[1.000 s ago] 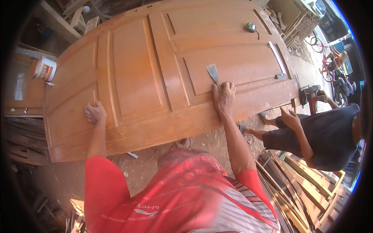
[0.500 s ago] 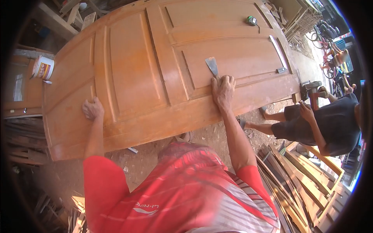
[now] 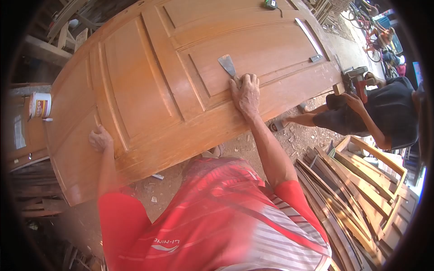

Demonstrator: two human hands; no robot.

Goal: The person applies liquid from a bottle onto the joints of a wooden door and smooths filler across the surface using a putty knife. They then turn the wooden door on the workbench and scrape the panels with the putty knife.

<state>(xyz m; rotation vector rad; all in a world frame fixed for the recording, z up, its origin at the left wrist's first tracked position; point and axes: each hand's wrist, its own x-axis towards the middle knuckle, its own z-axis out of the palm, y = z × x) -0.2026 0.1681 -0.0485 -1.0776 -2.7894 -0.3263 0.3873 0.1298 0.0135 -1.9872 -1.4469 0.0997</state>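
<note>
A wide brown panelled wooden door (image 3: 149,153) lies flat in front of me. My right hand (image 3: 247,95) is closed round the handle of a putty knife (image 3: 227,65), whose metal blade points up and left over a lower panel. Farther left, my left hand (image 3: 100,138) rests on the door with its fingers curled; a thin, light piece shows just above the fingertips, too small to name. A metal try square (image 3: 309,38) and a green and black tape measure (image 3: 271,4) lie on the door's far right part.
A white bucket (image 3: 40,105) stands at the left. At the right, a co-worker in dark clothes (image 3: 389,110) holds a power tool (image 3: 357,81) by the door's end. Stacked timber and frames (image 3: 357,185) lie at the lower right. Bicycles (image 3: 375,49) are beyond.
The view has turned, so the door and the tools on it appear farther left and tilted. Both hands keep their grips. The co-worker's free hand has come up to the power tool.
</note>
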